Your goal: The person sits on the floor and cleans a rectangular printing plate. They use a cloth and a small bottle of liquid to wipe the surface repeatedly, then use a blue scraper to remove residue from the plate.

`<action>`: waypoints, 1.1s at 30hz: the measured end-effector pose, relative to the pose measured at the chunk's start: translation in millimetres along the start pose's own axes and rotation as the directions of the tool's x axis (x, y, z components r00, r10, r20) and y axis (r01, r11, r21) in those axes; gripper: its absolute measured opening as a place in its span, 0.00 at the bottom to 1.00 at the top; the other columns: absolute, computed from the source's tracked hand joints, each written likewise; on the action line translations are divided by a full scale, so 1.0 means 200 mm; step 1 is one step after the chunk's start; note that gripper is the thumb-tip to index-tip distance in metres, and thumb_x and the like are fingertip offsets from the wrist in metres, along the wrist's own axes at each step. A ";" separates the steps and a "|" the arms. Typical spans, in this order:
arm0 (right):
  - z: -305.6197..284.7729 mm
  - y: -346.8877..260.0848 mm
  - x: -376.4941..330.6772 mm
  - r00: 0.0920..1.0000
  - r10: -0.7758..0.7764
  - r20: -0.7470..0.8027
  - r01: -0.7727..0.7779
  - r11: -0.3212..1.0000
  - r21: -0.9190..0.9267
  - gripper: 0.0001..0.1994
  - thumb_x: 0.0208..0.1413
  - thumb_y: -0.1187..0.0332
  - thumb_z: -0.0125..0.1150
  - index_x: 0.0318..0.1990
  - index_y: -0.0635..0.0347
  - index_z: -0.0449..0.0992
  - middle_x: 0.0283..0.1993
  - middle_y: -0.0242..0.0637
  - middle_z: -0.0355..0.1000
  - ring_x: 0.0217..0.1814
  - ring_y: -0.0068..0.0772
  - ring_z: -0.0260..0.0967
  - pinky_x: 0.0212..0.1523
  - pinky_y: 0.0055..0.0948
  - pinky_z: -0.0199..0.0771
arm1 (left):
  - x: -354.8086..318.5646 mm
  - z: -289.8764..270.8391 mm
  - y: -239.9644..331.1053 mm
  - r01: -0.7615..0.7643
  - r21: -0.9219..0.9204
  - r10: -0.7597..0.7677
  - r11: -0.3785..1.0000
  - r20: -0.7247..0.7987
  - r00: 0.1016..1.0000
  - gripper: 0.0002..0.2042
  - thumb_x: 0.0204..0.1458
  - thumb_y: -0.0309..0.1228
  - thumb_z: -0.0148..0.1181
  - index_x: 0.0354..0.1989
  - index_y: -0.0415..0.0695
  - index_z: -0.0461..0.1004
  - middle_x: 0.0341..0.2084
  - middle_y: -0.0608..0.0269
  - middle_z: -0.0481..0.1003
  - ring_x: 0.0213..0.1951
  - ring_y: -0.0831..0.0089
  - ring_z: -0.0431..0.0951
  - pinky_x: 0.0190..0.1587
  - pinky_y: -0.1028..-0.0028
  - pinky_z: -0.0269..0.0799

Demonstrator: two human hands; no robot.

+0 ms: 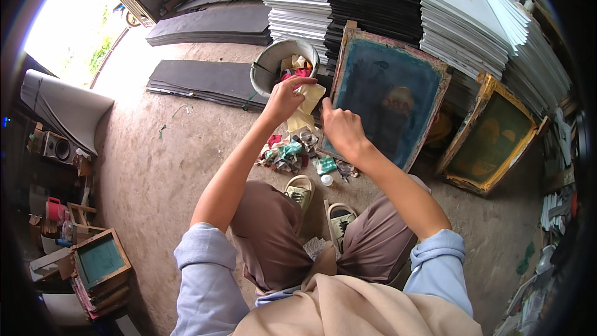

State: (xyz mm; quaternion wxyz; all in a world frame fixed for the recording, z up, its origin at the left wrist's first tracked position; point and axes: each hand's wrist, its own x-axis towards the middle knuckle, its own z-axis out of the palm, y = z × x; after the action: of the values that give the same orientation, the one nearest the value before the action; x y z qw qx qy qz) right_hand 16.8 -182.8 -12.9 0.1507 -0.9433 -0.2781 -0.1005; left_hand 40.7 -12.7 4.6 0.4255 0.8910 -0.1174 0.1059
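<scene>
So, only the head view to go on, looking straight down at someone crouched on a dusty concrete floor.

Left hand (283, 96) is pinched shut on a pale yellow rag (306, 107), up near the top edge of it. Right hand (341, 127) is curled just beside the rag's lower part; looks like it's touching or gripping the cloth too, but I honestly can't tell if the fingers are closed on it. The rag hangs between both hands, right in front of a metal bucket (273, 62) stuffed with more scraps, and just left of a big blue-green screen frame (388, 96) leaning against stacked sheets (373, 6).

My guess on handling: the rag is light, floppy, creased, nothing fragile. It'll sag wherever it's not held, so grabbing two corners or an edge would keep it spread.

Below the hands there's a pile of scraps (286, 152) on the floor, a small white cap (326, 180) and the person's shoes (300, 190). A second frame (491, 137), yellowish, leans further right.
</scene>
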 end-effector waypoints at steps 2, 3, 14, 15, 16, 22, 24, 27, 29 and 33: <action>-0.03 0.00 0.01 1.000 0.016 -0.008 -0.016 0.999 0.031 0.06 0.54 0.74 0.52 0.37 0.63 0.63 0.22 0.49 0.75 0.28 0.45 0.78 0.25 0.37 0.79 | -0.01 0.00 0.00 -0.029 0.018 0.029 0.999 0.003 1.000 0.25 0.36 0.14 0.49 0.46 0.43 0.77 0.41 0.49 0.76 0.44 0.55 0.77 0.49 0.67 0.70; -0.03 0.00 0.01 1.000 0.004 -0.017 -0.004 1.000 0.020 0.06 0.54 0.74 0.51 0.37 0.63 0.64 0.22 0.49 0.75 0.28 0.44 0.78 0.25 0.36 0.79 | 0.00 0.00 0.01 -0.035 0.015 0.035 0.999 0.006 0.999 0.25 0.36 0.14 0.49 0.46 0.43 0.77 0.41 0.49 0.76 0.44 0.55 0.77 0.48 0.67 0.70; 0.08 0.00 0.04 1.000 0.006 0.004 -0.006 0.989 0.146 0.07 0.55 0.72 0.51 0.38 0.65 0.65 0.23 0.49 0.75 0.29 0.49 0.77 0.27 0.40 0.79 | -0.01 0.03 0.04 -0.064 0.022 0.063 0.998 0.069 0.996 0.23 0.37 0.13 0.49 0.44 0.42 0.78 0.41 0.49 0.76 0.37 0.60 0.78 0.37 0.71 0.71; 0.10 0.00 0.05 1.000 0.013 -0.002 -0.012 0.989 0.151 0.07 0.55 0.72 0.51 0.38 0.65 0.65 0.23 0.50 0.75 0.30 0.50 0.77 0.28 0.41 0.79 | -0.01 0.04 0.04 -0.048 0.003 0.048 0.999 0.075 0.996 0.23 0.37 0.13 0.49 0.44 0.42 0.78 0.40 0.50 0.77 0.37 0.61 0.78 0.37 0.72 0.71; 0.12 0.00 0.06 1.000 0.020 -0.008 -0.018 0.988 0.155 0.07 0.55 0.71 0.51 0.38 0.65 0.65 0.24 0.50 0.75 0.30 0.50 0.77 0.29 0.41 0.79 | -0.01 0.06 0.04 -0.032 -0.017 0.033 0.999 0.081 0.996 0.23 0.37 0.13 0.49 0.44 0.42 0.78 0.40 0.51 0.77 0.37 0.62 0.79 0.37 0.72 0.71; 0.13 -0.02 0.04 0.996 0.062 0.061 -0.072 0.981 0.179 0.09 0.56 0.69 0.49 0.40 0.66 0.65 0.27 0.53 0.75 0.34 0.52 0.77 0.34 0.45 0.78 | -0.03 0.06 0.06 0.061 -0.018 -0.059 0.998 0.089 0.994 0.21 0.38 0.14 0.49 0.41 0.43 0.79 0.37 0.53 0.79 0.38 0.63 0.80 0.40 0.72 0.72; 0.11 -0.02 0.04 0.995 0.069 0.071 -0.083 0.974 0.212 0.09 0.57 0.69 0.48 0.41 0.66 0.66 0.28 0.54 0.75 0.35 0.52 0.76 0.36 0.46 0.78 | -0.03 0.07 0.06 0.003 -0.004 -0.003 1.000 0.065 0.998 0.21 0.37 0.14 0.49 0.41 0.43 0.80 0.37 0.53 0.79 0.38 0.62 0.80 0.41 0.71 0.73; 0.10 -0.02 0.05 0.992 0.076 0.101 -0.099 0.962 0.254 0.11 0.58 0.68 0.47 0.42 0.67 0.66 0.29 0.56 0.75 0.36 0.54 0.76 0.38 0.47 0.77 | -0.02 0.08 0.05 -0.017 0.003 0.017 1.000 0.044 0.999 0.21 0.36 0.14 0.49 0.39 0.43 0.80 0.36 0.54 0.79 0.37 0.59 0.79 0.43 0.69 0.73; 0.12 -0.03 0.04 0.983 0.098 0.154 -0.132 0.966 0.224 0.12 0.58 0.68 0.46 0.43 0.67 0.66 0.30 0.57 0.75 0.36 0.54 0.76 0.38 0.48 0.77 | -0.02 0.09 0.02 0.001 0.032 -0.003 0.999 0.065 0.998 0.22 0.37 0.14 0.47 0.40 0.44 0.80 0.37 0.55 0.79 0.32 0.69 0.78 0.37 0.72 0.72; 0.14 0.02 0.05 0.984 0.102 0.144 -0.135 0.963 0.235 0.13 0.58 0.67 0.46 0.44 0.68 0.67 0.30 0.56 0.75 0.37 0.55 0.76 0.38 0.48 0.77 | -0.01 0.12 0.03 -0.008 0.038 0.006 0.999 0.062 0.998 0.23 0.38 0.14 0.45 0.41 0.46 0.81 0.35 0.57 0.80 0.31 0.72 0.79 0.35 0.74 0.72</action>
State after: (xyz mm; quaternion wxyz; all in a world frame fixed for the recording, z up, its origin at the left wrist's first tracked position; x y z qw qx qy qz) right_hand 29.8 -170.9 -36.6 0.2528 -0.9371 -0.2406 0.0056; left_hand 39.7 -36.1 -6.4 0.4044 0.9013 -0.1316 0.0822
